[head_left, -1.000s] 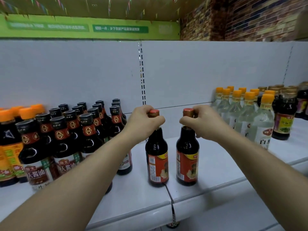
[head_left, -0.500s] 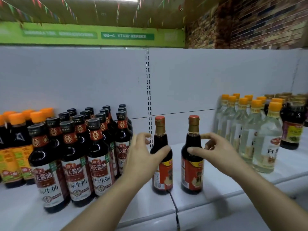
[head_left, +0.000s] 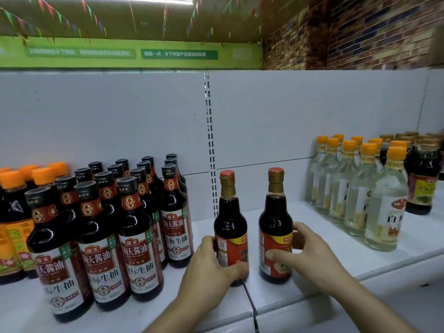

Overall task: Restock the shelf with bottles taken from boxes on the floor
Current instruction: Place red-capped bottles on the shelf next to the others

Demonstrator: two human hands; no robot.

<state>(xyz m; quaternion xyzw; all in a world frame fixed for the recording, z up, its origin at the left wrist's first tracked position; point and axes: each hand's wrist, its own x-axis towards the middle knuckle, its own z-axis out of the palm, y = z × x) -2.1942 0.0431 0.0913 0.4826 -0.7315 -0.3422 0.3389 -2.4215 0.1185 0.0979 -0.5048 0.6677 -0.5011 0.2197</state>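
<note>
- Grips the left bottle [head_left: 230, 222] low on its red label with the left hand [head_left: 209, 263], thumb across the front, fingers curled round its left side.
- Holds the right bottle [head_left: 275, 219] with the right hand [head_left: 310, 253], thumb pressed on the label, fingers wrapped behind.
- Has both upright on the white shelf [head_left: 322, 219], side by side but apart, by the seam between two boards.
- Shows black-capped soy sauce bottles [head_left: 134, 236] just to the left and clear orange-capped bottles [head_left: 360, 188] well to the right.

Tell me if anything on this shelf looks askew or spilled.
No spills, nothing tipped. The left red-capped bottle and right red-capped bottle sit turned, labels facing off to the right, unlike the front-facing soy sauce bottles.
</note>
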